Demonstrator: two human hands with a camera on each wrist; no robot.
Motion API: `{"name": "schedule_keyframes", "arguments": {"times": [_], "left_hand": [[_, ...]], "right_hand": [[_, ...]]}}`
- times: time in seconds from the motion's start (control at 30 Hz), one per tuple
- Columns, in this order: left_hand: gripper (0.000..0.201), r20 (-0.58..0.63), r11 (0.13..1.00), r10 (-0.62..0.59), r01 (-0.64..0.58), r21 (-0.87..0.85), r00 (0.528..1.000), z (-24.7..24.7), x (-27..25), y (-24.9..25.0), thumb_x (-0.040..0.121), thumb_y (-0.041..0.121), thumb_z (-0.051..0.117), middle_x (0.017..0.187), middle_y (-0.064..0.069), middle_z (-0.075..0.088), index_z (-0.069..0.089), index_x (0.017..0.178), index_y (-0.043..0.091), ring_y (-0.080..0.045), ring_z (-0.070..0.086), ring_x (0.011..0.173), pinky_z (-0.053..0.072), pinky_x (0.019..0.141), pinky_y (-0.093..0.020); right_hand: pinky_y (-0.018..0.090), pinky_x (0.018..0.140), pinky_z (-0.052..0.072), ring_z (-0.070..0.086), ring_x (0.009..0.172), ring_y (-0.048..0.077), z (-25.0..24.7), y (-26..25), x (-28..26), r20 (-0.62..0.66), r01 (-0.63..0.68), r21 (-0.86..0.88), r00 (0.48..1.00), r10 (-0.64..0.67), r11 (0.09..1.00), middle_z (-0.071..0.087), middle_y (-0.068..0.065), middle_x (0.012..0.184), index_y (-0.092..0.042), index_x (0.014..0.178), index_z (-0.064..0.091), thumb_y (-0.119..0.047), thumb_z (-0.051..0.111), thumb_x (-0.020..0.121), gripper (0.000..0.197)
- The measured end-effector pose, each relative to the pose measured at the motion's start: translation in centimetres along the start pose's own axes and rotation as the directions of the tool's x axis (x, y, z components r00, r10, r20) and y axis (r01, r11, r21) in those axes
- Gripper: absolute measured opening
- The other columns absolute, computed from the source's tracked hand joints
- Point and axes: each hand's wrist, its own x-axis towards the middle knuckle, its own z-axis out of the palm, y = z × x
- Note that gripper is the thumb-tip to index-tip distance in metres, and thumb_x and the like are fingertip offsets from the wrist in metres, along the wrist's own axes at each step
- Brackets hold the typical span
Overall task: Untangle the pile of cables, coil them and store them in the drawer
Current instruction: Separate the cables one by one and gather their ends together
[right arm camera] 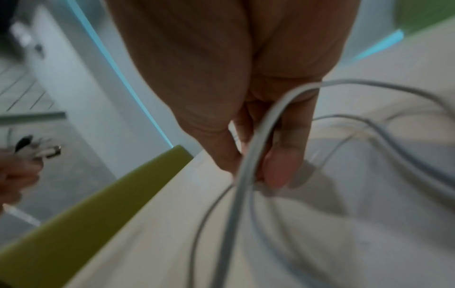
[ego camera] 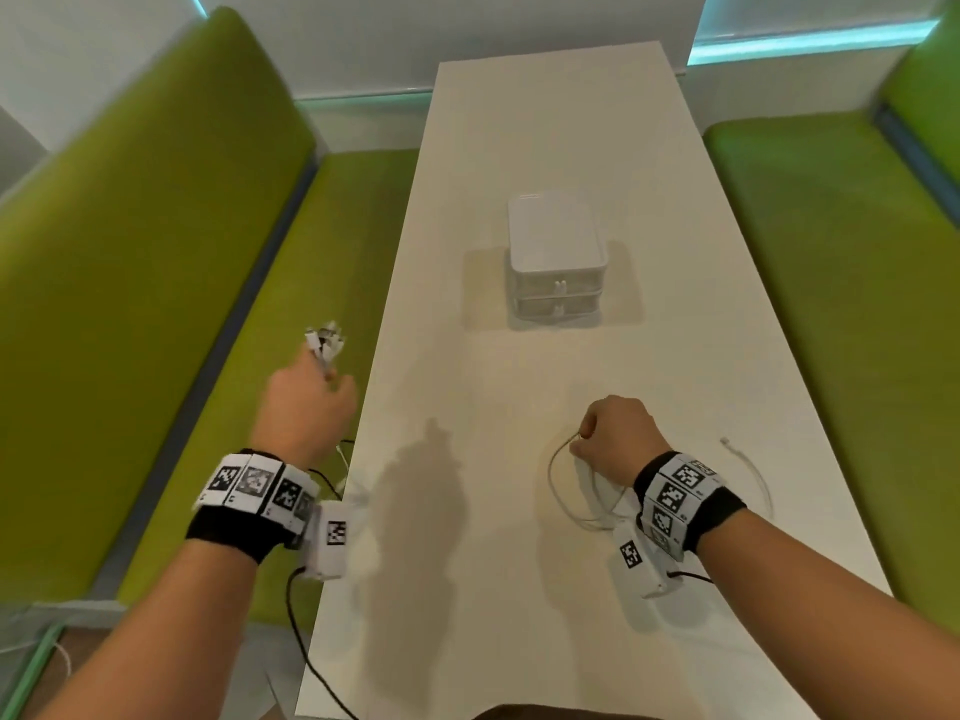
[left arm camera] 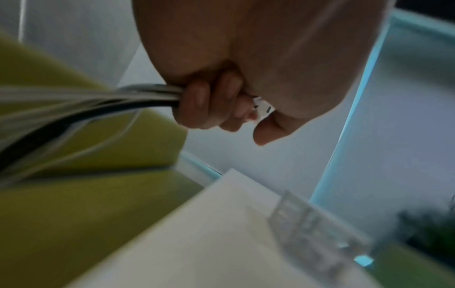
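Observation:
My left hand (ego camera: 306, 402) is raised beside the table's left edge, over the green bench, and grips a bundle of black and white cables (left arm camera: 138, 95). Their plug ends (ego camera: 323, 345) stick up out of the fist. My right hand (ego camera: 615, 433) is low over the white table (ego camera: 519, 589) and pinches a white cable (right arm camera: 248, 155) whose loops (ego camera: 561, 491) lie on the tabletop under the wrist. A small white drawer unit (ego camera: 557, 257) with two shut drawers stands in the middle of the table, beyond both hands.
Another white cable (ego camera: 748, 470) lies curved on the table right of my right wrist. Green benches (ego camera: 156, 252) flank the table on both sides. A black wire (ego camera: 301, 641) hangs from my left wrist device past the table's near left corner.

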Motion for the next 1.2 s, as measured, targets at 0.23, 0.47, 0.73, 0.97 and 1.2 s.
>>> {"name": "schedule_keyframes", "arguments": {"times": [0.23, 0.47, 0.73, 0.97, 1.2], "left_hand": [[0.018, 0.32, 0.751, 0.293, -0.01, -0.66, 0.901, 4.4, -2.4, 5.3, 0.1, 0.031, 0.049, 0.073, 0.004, 0.053, 0.059, 0.088, 0.022, -0.011, 0.042, 0.055, 0.034, 0.055, -0.031], [0.029, 0.382, 0.486, 0.494, 0.116, -0.866, 0.781, 6.7, -5.8, 9.6, 0.108, 0.014, 0.039, 0.095, -0.021, 0.074, 0.063, 0.111, -0.001, -0.037, 0.072, 0.09, 0.058, 0.086, -0.046], [0.018, 0.418, 0.386, 0.513, 0.233, -0.893, 0.75, 7.0, -5.9, 9.7, 0.099, 0.018, 0.05, 0.067, 0.001, 0.047, 0.061, 0.096, 0.005, -0.013, 0.04, 0.059, 0.035, 0.059, -0.025], [0.024, 0.336, 0.042, 0.411, 0.35, -0.936, 0.848, 4.6, -4.9, 10.5, 0.106, 0.013, 0.04, 0.067, -0.005, 0.046, 0.048, 0.084, 0.007, -0.019, 0.051, 0.063, 0.05, 0.061, -0.03], [0.024, 0.259, 0.118, 0.354, 0.232, -0.966, 0.899, 3.4, -3.2, 9.8, 0.108, 0.022, 0.038, 0.058, -0.001, 0.039, 0.05, 0.092, 0.008, -0.023, 0.058, 0.056, 0.058, 0.082, -0.055]], "right_hand": [[0.02, 0.066, 0.057, 0.072, 0.066, 0.021, -4.3, -2.4, -2.2, -0.186, 0.213, 0.486, 0.973, -0.138, 0.848, 0.073, 0.007, 0.076, -0.014, 0.091, 0.075, -0.006, 0.077, 0.085, 0.01], [0.04, 0.076, 0.063, 0.074, 0.077, 0.034, -7.3, -5.5, -5.3, -0.238, 0.395, 0.747, 0.91, -0.338, 0.536, 0.077, 0.018, 0.084, 0.001, 0.091, 0.075, 0.002, 0.083, 0.078, 0.016], [0.038, 0.07, 0.057, 0.064, 0.067, 0.025, -6.2, -5.5, -4.9, -0.345, 0.464, 0.735, 0.884, -0.316, 0.494, 0.071, 0.022, 0.077, -0.011, 0.096, 0.077, -0.011, 0.084, 0.08, 0.017], [0.053, 0.093, 0.052, 0.07, 0.093, 0.032, -1.0, -6.2, -5.6, -0.088, 0.22, 0.929, 0.913, -0.398, 0.298, 0.065, 0.006, 0.115, -0.038, 0.131, 0.039, -0.013, 0.069, 0.08, 0.064], [0.043, 0.081, 0.054, 0.059, 0.07, 0.011, 0.4, -5.6, -6.0, 0.04, 0.304, 0.605, 0.912, -0.409, 0.736, 0.067, 0.003, 0.083, -0.026, 0.104, 0.072, -0.027, 0.074, 0.09, 0.014]]}}
